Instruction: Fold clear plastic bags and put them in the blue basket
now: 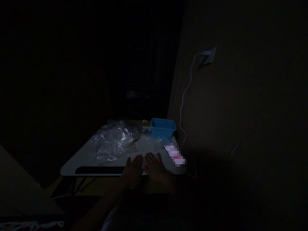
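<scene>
In the dim light, my left hand (132, 170) lies flat at the front edge of a small white folding table (79, 158), its fingers stretched out. Beside it, my right hand (155, 167) rests the same way, fingers extended and palm down. Between and under the fingertips shows a pale, thin piece (143, 161), perhaps plastic; its kind is too dark to make out. A loose heap of clear plastic bags (117, 139) covers the table's left and back part, apart from my hands.
A blue plastic basket (163, 129) stands at the back right, with more clear plastic (160, 142) before it. A lit phone (175, 154) lies near the right edge. A white cable (182, 99) hangs from a wall socket (209, 55). Behind the table sits a small pinkish item (145, 121).
</scene>
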A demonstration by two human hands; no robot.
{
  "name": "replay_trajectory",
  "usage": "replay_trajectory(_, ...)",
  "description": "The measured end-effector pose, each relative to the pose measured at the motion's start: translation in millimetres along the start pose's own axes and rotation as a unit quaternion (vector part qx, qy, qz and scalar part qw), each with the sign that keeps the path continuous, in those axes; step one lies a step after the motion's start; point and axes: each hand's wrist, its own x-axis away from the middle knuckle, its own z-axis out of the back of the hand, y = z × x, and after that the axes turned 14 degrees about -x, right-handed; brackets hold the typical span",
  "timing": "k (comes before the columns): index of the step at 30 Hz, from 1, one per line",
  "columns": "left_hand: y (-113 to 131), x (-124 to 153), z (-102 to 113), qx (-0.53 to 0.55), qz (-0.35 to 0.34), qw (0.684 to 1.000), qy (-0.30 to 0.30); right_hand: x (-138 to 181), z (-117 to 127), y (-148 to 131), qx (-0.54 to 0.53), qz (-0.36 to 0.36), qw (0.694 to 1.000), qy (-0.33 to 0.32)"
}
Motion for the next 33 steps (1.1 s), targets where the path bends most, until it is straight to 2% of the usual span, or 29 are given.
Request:
replay_trajectory(9, 1.3, -0.4, 1.7, 0.0, 0.003, 1.0, 0.01, 13.2, 4.6, 23.6, 0.005, -0.038, 0.999, -0.01)
replay_trajectory(18, 1.0, -1.1, 0.5, 0.018, 0.013, 1.0, 0.005, 22.3, 4.2, 52.0, 0.046, -0.07, 0.995, 0.048)
replay_trajectory(22, 1.0, -1.2, 0.2, 0.024, 0.01, 1.0, -0.003, 23.3, 5.9, 56.8, 0.049, -0.076, 0.995, 0.051)
replay_trajectory(28, 0.4, -0.6, 0.3, 0.009, 0.008, 1.0, 0.002, 11.0, 21.3, 56.5, 0.035, -0.091, 0.995, 0.026)
replay_trajectory(33, 0.8, -0.3, 5.8, 0.012, 0.003, 1.0, -0.006, -12.8, 27.3, 53.7, -0.039, -0.104, 0.994, 0.011)
